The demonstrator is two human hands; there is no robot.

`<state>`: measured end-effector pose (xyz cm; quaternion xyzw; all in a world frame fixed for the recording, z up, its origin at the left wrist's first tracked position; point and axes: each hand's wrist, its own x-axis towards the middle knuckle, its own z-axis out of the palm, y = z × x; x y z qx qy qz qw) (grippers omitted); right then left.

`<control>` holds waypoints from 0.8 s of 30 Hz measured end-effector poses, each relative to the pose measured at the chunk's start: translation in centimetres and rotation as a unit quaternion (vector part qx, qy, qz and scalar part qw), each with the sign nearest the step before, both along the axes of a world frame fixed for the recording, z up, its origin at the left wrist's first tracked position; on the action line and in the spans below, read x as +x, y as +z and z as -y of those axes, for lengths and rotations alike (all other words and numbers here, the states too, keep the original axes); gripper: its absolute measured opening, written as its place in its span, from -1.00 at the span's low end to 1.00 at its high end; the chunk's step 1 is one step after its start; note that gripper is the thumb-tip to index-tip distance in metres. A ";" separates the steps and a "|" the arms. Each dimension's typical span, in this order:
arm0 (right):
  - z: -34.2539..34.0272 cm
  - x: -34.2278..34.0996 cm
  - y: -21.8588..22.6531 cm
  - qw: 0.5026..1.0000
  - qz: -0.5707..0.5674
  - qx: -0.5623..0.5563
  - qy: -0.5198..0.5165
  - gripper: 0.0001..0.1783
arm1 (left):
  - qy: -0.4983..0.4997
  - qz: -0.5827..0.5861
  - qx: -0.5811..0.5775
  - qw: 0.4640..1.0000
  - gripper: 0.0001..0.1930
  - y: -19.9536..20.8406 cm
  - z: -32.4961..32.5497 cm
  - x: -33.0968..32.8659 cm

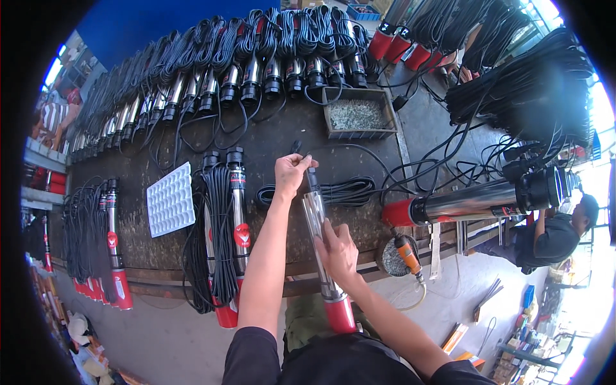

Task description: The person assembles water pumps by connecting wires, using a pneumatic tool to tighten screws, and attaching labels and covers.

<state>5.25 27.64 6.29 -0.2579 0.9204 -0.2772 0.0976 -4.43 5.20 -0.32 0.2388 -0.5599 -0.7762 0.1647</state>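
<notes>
A slim steel submersible pump (314,215) with a red end leans over the near table edge, its red end against my body. My right hand (339,253) is closed around the middle of its steel barrel. Beside the pump's black upper tip, my left hand (291,173) pinches a short black cable end (297,146); the fingers partly hide it. Behind my left wrist and the pump lies a coil of black cable (348,190). To the left, two more pumps (238,205) with bundled cables rest across the table edge.
Several pumps with coiled cables (250,80) line the far side. A grey bin of small bits (360,115) and a white dimpled tray (171,200) sit on the dark table (269,131). At right are a larger steel pump (471,202), an orange power tool (409,255) and a person (558,237).
</notes>
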 end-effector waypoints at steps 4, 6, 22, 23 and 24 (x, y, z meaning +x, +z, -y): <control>0.4 -0.1 -0.6 0.999 -0.044 0.005 0.022 -0.41 | 0.016 -0.003 -0.026 1.000 -0.79 0.2 -0.1 0.4; 0.3 0.2 -1.2 0.997 -0.066 0.017 0.021 -0.41 | 0.045 0.075 -0.217 0.972 -0.78 2.6 -1.0 1.4; -19.4 -5.4 -3.3 0.971 -0.017 0.229 0.061 -0.78 | 0.079 0.362 -0.303 0.878 -0.30 4.0 -15.3 9.9; -21.5 -5.9 -4.1 0.962 -0.024 0.257 0.091 -0.74 | 0.061 0.370 -0.305 0.875 -0.28 4.4 -15.3 9.7; -22.8 -5.6 -4.6 0.961 -0.044 0.229 0.146 -0.73 | 0.062 0.377 -0.325 0.865 -0.28 4.1 -15.6 9.9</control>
